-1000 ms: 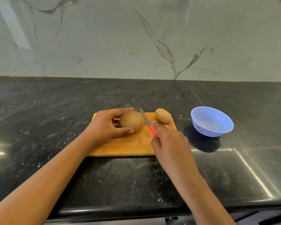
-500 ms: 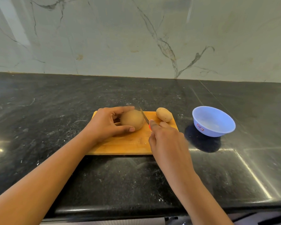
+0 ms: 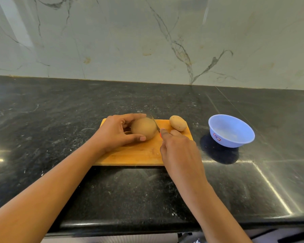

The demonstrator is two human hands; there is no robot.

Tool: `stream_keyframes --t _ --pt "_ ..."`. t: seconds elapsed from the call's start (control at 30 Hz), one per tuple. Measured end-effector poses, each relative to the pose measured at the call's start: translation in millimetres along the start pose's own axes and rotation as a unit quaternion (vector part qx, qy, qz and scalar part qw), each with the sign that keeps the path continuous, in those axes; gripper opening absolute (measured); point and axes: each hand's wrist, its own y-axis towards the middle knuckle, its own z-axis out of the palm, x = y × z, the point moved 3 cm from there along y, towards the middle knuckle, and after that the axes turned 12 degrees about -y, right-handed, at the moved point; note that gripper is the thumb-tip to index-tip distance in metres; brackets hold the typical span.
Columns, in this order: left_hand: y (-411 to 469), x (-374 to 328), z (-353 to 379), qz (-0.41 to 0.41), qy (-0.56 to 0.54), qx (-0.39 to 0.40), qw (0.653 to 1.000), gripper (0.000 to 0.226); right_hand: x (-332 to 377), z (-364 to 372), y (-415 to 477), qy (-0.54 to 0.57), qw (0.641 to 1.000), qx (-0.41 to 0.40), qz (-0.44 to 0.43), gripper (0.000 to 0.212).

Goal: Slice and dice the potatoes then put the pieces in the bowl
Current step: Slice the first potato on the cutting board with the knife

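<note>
— What are your 2 hands doing?
— Your left hand (image 3: 118,132) curls round the big potato (image 3: 144,128) on the board (image 3: 140,155); your right hand (image 3: 177,149) grips the knife (image 3: 155,124), blade against the potato; the bowl (image 3: 232,130) sits to the right.

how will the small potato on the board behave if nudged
The small potato is rounded and lies loose on the cutting board, so it would probably roll or wobble. It looks firm and whole, likely stiff, not fragile.
</note>
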Motion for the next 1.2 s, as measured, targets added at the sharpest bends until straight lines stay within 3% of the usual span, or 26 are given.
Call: stream_keyframes --t 0.6,0.73,0.93,1.2 --pt "1 0 0 0.0 0.005 0.003 1.0 0.065 5 -4 8 -0.024 1.0 0.015 0.0 0.04" --pt "1 1 0 -0.002 0.001 0.007 1.0 0.065 4 -2 -7 -0.016 0.999 0.03 -0.004 0.047" --pt "1 1 -1 -0.002 0.002 0.002 1.0 0.067 12 3 9 -0.029 0.998 0.05 0.006 0.035" --pt "1 1 0 -0.015 0.01 0.012 1.0 0.068 -8 -3 -37 0.011 0.999 0.011 0.035 0.047"
